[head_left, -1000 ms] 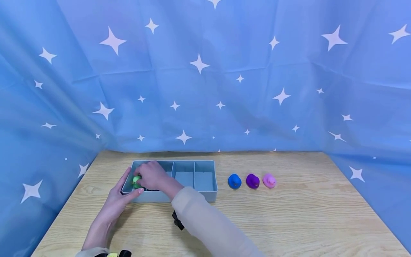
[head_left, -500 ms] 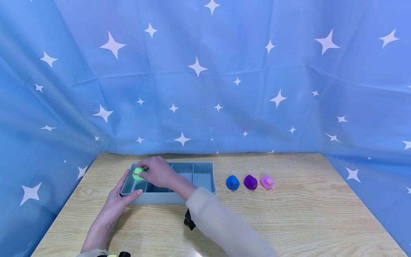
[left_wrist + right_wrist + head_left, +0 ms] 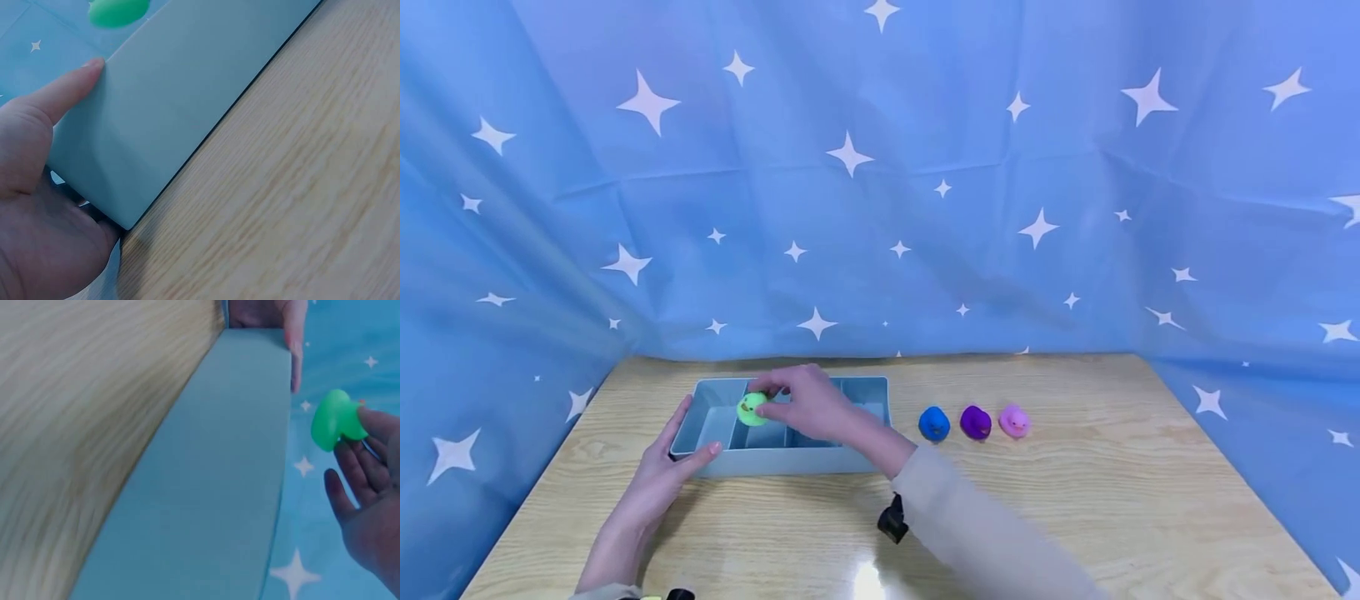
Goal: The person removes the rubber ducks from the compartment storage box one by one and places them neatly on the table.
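A green rubber duck (image 3: 750, 409) is pinched between the thumb and fingers of my right hand (image 3: 816, 405). It is above the second compartment from the left of a grey-blue divided box (image 3: 775, 462). In the right wrist view the duck (image 3: 338, 419) hangs clear of the box wall (image 3: 206, 469). My left hand (image 3: 658, 477) holds the left end of the box, its thumb on the front rim and its fingers along the end. In the left wrist view the thumb of the left hand (image 3: 37, 162) touches the rim. My right hand hides part of the box's inside.
To the right of the box, a blue duck (image 3: 934, 424), a purple duck (image 3: 976, 423) and a pink duck (image 3: 1015, 422) stand in a row on the wooden table (image 3: 1075, 483). A blue star-patterned curtain (image 3: 925, 208) rises behind and at the sides.
My right hand has lifted the green duck out of the leftmost compartment and carried it rightward. The left hand has stayed on the box. The head view has shifted slightly.
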### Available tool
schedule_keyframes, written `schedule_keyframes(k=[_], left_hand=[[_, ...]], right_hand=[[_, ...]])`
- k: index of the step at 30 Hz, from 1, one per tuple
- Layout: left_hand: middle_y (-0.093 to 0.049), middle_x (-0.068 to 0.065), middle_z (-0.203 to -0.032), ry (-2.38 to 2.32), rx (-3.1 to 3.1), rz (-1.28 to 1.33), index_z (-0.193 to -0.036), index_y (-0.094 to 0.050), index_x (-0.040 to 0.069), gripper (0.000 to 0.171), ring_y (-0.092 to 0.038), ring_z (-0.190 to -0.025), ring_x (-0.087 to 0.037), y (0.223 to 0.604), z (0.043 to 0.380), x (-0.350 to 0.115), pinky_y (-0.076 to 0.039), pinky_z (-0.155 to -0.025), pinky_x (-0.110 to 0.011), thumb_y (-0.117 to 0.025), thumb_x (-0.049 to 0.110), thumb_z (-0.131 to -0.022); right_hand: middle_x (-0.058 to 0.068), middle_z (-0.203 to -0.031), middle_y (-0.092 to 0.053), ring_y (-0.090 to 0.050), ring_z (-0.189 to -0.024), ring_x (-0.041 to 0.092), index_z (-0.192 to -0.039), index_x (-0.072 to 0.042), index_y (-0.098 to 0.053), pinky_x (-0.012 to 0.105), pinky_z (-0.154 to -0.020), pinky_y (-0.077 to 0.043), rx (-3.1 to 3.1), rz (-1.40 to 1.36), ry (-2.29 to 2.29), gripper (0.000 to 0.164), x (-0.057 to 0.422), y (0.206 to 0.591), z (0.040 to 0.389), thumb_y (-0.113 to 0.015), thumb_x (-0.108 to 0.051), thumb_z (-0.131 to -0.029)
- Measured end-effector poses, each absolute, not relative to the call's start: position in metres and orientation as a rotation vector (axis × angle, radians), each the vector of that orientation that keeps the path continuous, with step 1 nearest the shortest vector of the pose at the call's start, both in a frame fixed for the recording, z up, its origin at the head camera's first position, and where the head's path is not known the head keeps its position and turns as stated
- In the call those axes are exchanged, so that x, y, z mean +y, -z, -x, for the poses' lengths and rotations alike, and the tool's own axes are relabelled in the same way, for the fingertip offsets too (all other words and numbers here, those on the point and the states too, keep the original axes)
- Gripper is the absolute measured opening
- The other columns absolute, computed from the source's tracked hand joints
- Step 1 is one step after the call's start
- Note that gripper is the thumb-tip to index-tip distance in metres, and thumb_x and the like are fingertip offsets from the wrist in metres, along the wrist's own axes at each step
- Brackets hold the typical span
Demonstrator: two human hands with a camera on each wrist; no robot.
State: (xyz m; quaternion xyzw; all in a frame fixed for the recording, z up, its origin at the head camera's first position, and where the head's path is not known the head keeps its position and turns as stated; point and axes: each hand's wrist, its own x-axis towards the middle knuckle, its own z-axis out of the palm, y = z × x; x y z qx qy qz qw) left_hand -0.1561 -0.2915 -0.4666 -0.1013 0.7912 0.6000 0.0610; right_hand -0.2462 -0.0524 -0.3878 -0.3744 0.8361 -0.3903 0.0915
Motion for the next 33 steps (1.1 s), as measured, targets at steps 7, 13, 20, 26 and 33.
schedule_keyframes(k=[7, 13, 20, 26, 33], left_hand=[[0.01, -0.01, -0.171, -1.844, 2.424, 0.243, -0.166, 0.004, 0.031, 0.105, 0.01, -0.153, -0.044, 0.47, 0.156, -0.289, -0.006, -0.116, -0.074, -0.074, 0.032, -0.097], [0.014, -0.008, -0.171, -1.798, 2.421, 0.277, -0.165, 0.007, 0.036, 0.104, 0.009, -0.153, -0.046, 0.469, 0.153, -0.291, -0.012, -0.115, -0.074, -0.073, 0.037, -0.097], [0.015, -0.011, -0.17, -1.798, 2.439, 0.241, -0.164, 0.01, 0.036, 0.104, 0.01, -0.152, -0.048, 0.469, 0.154, -0.291, -0.01, -0.114, -0.076, -0.072, 0.033, -0.099], [0.016, -0.013, -0.17, -1.792, 2.448, 0.234, -0.165, 0.01, 0.033, 0.104, 0.01, -0.152, -0.049, 0.468, 0.154, -0.289, -0.011, -0.113, -0.077, -0.071, 0.032, -0.099], [0.018, -0.009, -0.169, -1.797, 2.431, 0.239, -0.164, 0.011, 0.034, 0.103, 0.013, -0.151, -0.048, 0.467, 0.153, -0.29, -0.009, -0.112, -0.078, -0.07, 0.033, -0.1]], right_hand=[[0.004, -0.117, -0.071, -0.066, -0.107, 0.021, -0.132, -0.007, -0.069, 0.023, -0.084, -0.052, 2.514, 1.178, 1.119, 0.034, 0.003, 0.38, 0.248, -0.072, -0.012, -0.098], [-0.001, -0.107, -0.074, -0.066, -0.096, 0.011, -0.124, -0.006, -0.074, 0.029, -0.08, -0.054, 2.587, 1.211, 1.072, 0.029, 0.047, 0.376, 0.248, -0.074, -0.014, -0.096], [-0.005, -0.104, -0.074, -0.067, -0.097, 0.012, -0.121, -0.01, -0.076, 0.035, -0.088, -0.056, 2.701, 1.113, 1.133, 0.027, 0.094, 0.368, 0.245, -0.076, -0.014, -0.094], [-0.002, -0.11, -0.074, -0.068, -0.1, 0.017, -0.125, -0.009, -0.074, 0.04, -0.088, -0.057, 2.729, 1.017, 1.244, 0.03, 0.123, 0.368, 0.245, -0.074, -0.011, -0.095], [0.002, -0.112, -0.074, -0.068, -0.102, 0.02, -0.124, -0.005, -0.073, 0.049, -0.093, -0.056, 2.766, 0.95, 1.242, 0.03, 0.146, 0.367, 0.242, -0.075, -0.011, -0.095]])
